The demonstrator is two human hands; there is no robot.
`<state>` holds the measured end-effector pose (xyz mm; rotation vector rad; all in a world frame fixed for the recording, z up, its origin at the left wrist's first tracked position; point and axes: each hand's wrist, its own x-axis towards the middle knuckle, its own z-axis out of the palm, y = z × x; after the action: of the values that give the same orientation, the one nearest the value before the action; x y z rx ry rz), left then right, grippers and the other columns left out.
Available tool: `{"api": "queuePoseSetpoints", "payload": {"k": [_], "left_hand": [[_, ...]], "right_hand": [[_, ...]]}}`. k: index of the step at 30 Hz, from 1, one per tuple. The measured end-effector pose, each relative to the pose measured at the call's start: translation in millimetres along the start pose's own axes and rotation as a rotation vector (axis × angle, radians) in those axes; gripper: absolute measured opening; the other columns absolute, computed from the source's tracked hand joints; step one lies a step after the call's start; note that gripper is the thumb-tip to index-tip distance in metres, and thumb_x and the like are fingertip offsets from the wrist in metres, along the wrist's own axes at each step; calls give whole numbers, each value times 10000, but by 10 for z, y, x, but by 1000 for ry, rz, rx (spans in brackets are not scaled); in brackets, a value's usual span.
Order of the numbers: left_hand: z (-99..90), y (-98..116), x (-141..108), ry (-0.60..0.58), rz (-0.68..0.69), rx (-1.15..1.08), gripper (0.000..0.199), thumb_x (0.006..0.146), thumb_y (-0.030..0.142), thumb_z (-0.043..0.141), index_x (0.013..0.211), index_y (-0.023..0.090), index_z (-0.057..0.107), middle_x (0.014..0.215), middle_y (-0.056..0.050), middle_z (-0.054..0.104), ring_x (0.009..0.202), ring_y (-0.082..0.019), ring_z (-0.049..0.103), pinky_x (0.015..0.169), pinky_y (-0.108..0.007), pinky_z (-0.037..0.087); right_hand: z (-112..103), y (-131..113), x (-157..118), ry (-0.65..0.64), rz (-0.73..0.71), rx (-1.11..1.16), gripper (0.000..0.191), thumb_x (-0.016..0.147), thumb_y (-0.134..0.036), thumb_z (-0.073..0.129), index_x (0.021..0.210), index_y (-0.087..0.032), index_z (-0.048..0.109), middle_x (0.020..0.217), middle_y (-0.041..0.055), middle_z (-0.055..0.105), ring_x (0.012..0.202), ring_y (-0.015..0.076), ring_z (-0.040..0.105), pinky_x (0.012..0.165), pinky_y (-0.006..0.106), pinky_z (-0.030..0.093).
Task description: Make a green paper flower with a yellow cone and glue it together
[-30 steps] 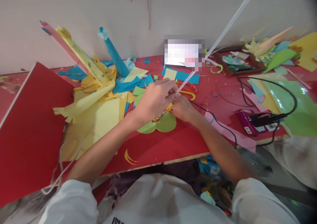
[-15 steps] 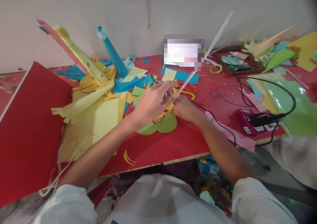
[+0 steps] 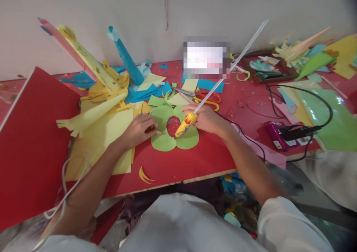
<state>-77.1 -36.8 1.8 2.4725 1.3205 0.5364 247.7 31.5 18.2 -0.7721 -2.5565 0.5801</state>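
A red, paper-strewn tabletop (image 3: 205, 161) is backed by a pale wall (image 3: 125, 5). There a green paper flower (image 3: 187, 142) is laid, overhung by a yellow glue gun (image 3: 184, 128) gripped in the right hand (image 3: 206, 119); any pinch by the half-curled left hand (image 3: 141, 128) cannot be told.

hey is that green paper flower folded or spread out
Spread out: the green paper flower lies open on the red tabletop, its rounded petals and central hole showing.

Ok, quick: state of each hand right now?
Left hand: partly open, fingers loosely curled at the green, flower-shaped paper cutout, no grip visible.
Right hand: closed, holding the yellow glue gun with a long clear stick.
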Motion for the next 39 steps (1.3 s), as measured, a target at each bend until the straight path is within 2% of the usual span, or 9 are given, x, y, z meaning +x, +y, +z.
{"api": "queuePoseSetpoints", "payload": {"k": [6,13,18,23,28,39], "left_hand": [[0,-43,-3,-11,-72,70,334,930,545,749,1031,229,709,993,-81,700,985,-284,628,921,-408,470],[37,-52,-11,105,-138,95,325,1047,433,589,1245,205,708,1260,-140,707,1177,-317,625,1057,-460,487],[61,-17,-18,107,-142,123,383,1034,467,618,1307,215,708,1429,-153,658,1306,-350,587,1129,-508,452],[69,-11,-20,102,-162,96,356,1005,445,660,1292,244,722,1436,-136,655,1324,-350,583,1141,-519,453],[83,-31,-16,128,-173,57,322,984,416,687,1254,248,738,1425,-125,664,1292,-338,599,1133,-515,465],[89,-72,-16,132,-159,42,328,993,436,684,1245,236,740,1421,-136,666,1305,-338,600,1134,-515,462]], "right_hand": [[-7,-14,-13,42,9,-53,235,796,-109,720,985,-250,720,1328,70,767,1206,285,718,1062,415,539],[-40,4,-26,139,63,-123,223,802,-139,758,991,-246,705,1339,70,763,1158,290,729,978,411,558],[16,-36,6,163,77,-126,210,814,-155,779,977,-250,686,1310,77,763,1192,301,703,988,422,546],[128,-76,38,145,38,-123,216,818,-131,775,967,-254,677,1318,86,753,1240,319,665,1084,486,501],[185,-80,51,119,-21,-126,231,855,-140,762,1046,-252,699,1378,93,731,1320,336,621,1131,531,464],[102,-134,73,50,-66,-92,164,913,-103,698,994,-244,720,1367,91,737,1333,328,611,1136,552,472]]}}
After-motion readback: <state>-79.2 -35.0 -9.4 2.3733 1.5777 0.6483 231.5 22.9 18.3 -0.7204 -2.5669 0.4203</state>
